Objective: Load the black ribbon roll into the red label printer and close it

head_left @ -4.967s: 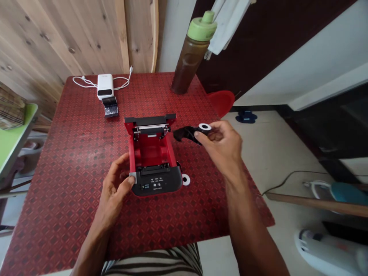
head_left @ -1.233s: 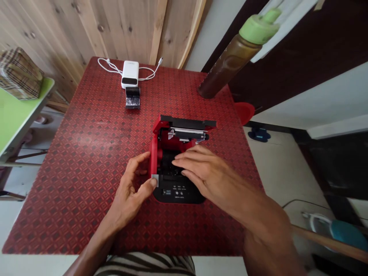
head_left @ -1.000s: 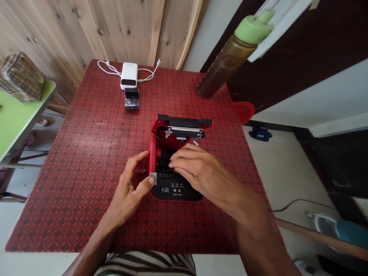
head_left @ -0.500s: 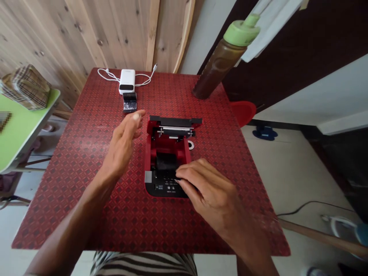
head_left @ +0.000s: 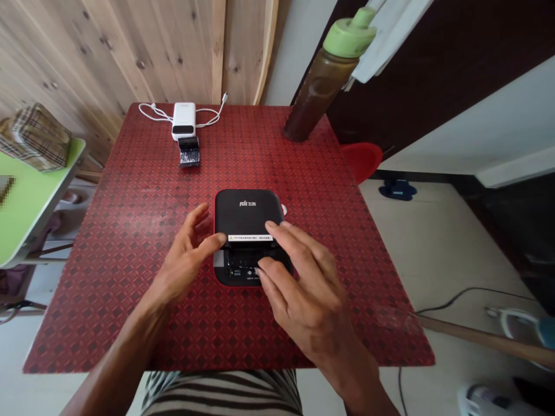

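Observation:
On the table before me sits a small red-and-black printer [head_left: 248, 216], its black lid lowered nearly flat, with a gap along the front edge. A strip of black film or paper [head_left: 243, 257] shows in that gap, reaching over the front panel. My right hand [head_left: 303, 283] pinches the strip's edge between thumb and a finger, while another fingertip rests on the lid. My left hand [head_left: 188, 254] is spread at the printer's left side, thumb touching the lid's front left corner. The inside of the printer is hidden.
Behind, a white power bank [head_left: 184, 120] with a white cable lies beside a curled black strip [head_left: 189, 152]. A brown bottle with a green cap [head_left: 323, 78] stands at the back right. A white ring-shaped piece [head_left: 284, 210] peeks out by the printer's right side.
The printer's lid, raised before, has swung down towards me over the body. My left hand has moved from beside the raised lid to its front corner; the right stays at the strip.

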Action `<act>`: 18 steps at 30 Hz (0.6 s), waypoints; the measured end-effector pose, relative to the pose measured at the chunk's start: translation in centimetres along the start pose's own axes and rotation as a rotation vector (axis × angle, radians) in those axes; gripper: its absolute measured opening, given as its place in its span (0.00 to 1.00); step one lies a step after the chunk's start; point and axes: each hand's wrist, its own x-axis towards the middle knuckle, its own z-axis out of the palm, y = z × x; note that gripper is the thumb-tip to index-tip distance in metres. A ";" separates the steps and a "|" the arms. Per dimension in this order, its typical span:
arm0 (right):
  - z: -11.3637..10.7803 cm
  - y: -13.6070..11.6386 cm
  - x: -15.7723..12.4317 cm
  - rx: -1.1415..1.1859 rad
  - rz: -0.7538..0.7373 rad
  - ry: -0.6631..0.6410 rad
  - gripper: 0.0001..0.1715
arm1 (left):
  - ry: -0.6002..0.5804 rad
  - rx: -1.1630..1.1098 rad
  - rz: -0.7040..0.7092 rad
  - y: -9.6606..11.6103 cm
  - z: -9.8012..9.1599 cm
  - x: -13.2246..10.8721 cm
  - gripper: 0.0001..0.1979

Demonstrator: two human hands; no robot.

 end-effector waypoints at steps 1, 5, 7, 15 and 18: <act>0.2 0.0 0.0 0.028 0.010 -0.011 0.10 | -0.025 -0.019 -0.020 -0.3 0.0 -0.2 0.39; 0.6 0.2 0.0 0.107 0.029 -0.027 0.10 | -0.068 -0.046 0.009 -0.7 0.4 -0.4 0.34; 0.6 0.2 0.0 0.112 0.038 -0.028 0.10 | -0.056 -0.029 0.031 -0.7 0.4 -0.3 0.33; 1.4 -0.1 -0.6 0.152 0.096 0.012 0.09 | -0.045 0.027 0.089 -1.0 0.2 -0.2 0.34; 1.7 0.0 -0.8 0.179 0.080 0.044 0.08 | -0.038 0.026 0.073 -1.1 0.1 -0.1 0.35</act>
